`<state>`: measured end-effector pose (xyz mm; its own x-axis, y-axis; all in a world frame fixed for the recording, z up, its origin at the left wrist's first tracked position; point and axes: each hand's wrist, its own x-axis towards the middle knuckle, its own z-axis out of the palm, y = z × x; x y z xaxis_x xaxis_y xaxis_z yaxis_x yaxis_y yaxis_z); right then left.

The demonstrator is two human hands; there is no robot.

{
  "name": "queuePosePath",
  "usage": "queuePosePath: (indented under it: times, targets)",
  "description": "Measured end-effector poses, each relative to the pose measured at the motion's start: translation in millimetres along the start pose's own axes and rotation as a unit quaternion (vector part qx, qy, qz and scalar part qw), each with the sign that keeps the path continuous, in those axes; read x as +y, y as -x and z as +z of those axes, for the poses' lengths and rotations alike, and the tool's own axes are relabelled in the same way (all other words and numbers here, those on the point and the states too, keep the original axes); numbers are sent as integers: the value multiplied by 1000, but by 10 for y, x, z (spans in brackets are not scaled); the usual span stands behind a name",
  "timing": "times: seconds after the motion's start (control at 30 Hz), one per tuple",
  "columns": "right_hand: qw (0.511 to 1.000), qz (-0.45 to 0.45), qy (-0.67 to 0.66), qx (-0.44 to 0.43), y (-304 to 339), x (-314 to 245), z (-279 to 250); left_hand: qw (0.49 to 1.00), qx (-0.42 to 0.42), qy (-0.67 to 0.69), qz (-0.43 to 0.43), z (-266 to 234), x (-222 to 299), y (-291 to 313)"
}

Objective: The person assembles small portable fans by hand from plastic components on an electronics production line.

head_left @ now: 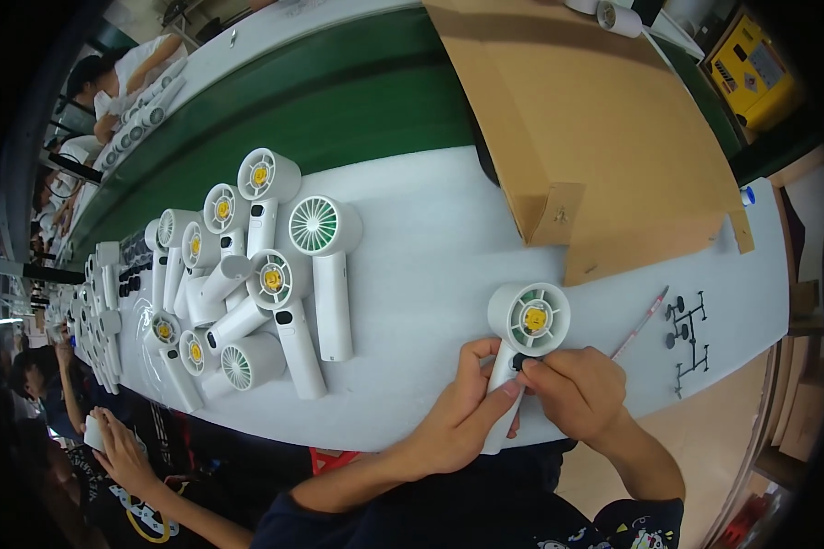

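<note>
A white handheld fan with a yellow centre is held upright near the table's front edge. My left hand is closed round its handle, the thumb lying along the front. My right hand pinches a small black button cap against the top of the handle, just below the fan head. The fingertips partly hide the cap, and I cannot tell whether it sits in its recess. To the right lies a black plastic sprue with a few round black pieces on it.
Several white fans lie piled to the left. A pink-and-white pen rests beside my right hand. An open cardboard box stands at the far right, before a green conveyor belt. A co-worker's hand is at the lower left.
</note>
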<state>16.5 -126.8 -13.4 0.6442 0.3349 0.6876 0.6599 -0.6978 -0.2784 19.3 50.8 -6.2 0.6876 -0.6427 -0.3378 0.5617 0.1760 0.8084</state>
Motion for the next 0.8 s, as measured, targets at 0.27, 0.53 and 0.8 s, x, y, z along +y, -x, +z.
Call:
queuePosePath:
  times: [0.27, 0.53, 0.8]
  targets:
    - [1000, 7, -5, -14, -6, -2, 17, 1000, 6, -13, -5, -8, -9, -2]
    - [997, 6, -1, -80, -137, 83, -141, 1000, 16, 12, -2, -9, 46, -20]
    - [975, -99, 49, -192, -377, 191, -314, 1000, 6, 0, -6, -3, 58, -19]
